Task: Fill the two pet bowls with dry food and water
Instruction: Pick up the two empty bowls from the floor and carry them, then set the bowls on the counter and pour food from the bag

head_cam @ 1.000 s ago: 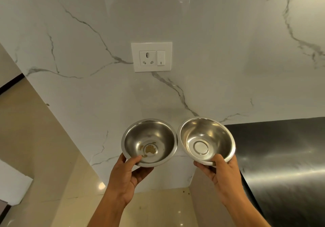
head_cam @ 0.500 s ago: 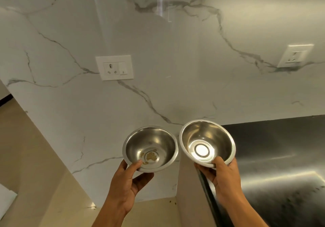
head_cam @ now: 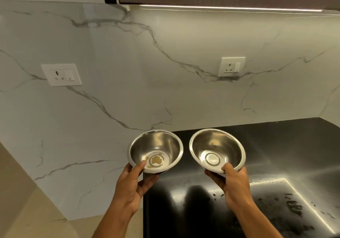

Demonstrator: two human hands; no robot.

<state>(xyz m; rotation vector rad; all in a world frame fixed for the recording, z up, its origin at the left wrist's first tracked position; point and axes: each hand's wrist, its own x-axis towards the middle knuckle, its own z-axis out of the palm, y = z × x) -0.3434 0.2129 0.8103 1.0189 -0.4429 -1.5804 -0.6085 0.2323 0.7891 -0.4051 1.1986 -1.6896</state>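
Two small steel bowls are held up side by side in front of me, above the near end of a black counter. My left hand grips the left bowl at its near rim, thumb inside and fingers underneath. A few yellowish-brown crumbs lie in that bowl's bottom. My right hand grips the right bowl the same way at its near rim; that bowl holds nothing. Both bowls tilt slightly toward me. No food bag or water source is in view.
The glossy black counter runs right and back to a white marble wall with two sockets. Drops and smears mark the counter at the right. A dark cabinet with a light strip hangs above. Beige floor lies left.
The view has swung to the right and up: the counter, a second socket and the cabinet came into sight. Both bowls stay in my hands and now hang over the counter's end.
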